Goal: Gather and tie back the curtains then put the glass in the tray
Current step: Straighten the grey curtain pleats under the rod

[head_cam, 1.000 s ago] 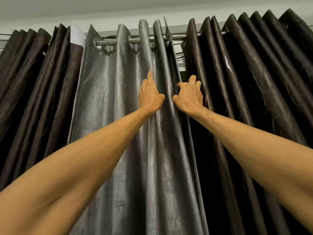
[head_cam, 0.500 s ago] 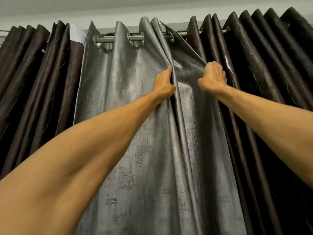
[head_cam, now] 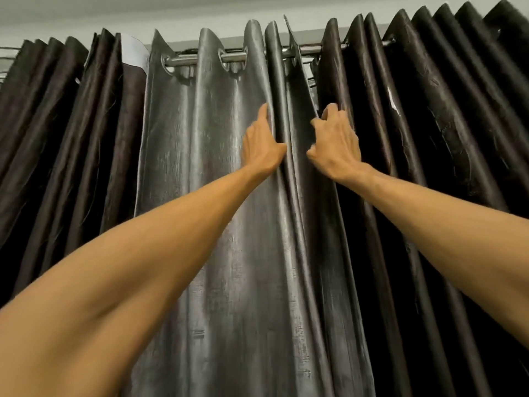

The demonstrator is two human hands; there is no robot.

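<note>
Dim warm light; sheen on grey curtain (head_cam: 217, 173); wide-angle bending at edges.

Half a second ago the grey curtain (head_cam: 217, 196) was spread into a wide flat panel; now its folds are bunched close again; the right hand (head_cam: 335, 147) (then a fist) has loosened and moved nearer the left hand (head_cam: 262, 144).

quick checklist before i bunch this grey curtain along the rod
1. Left hand on the grey curtain: ok, flat against a fold.
2. Right hand gripping fabric: cannot tell, fingers curl at a fold edge.
3. Rod free of snags: ok where visible.
4. Grommets threaded on the rod: ok, those in view.
5. Tie-back within reach: cannot tell, none in view.
6. Glass and tray: cannot tell, out of view.
</note>
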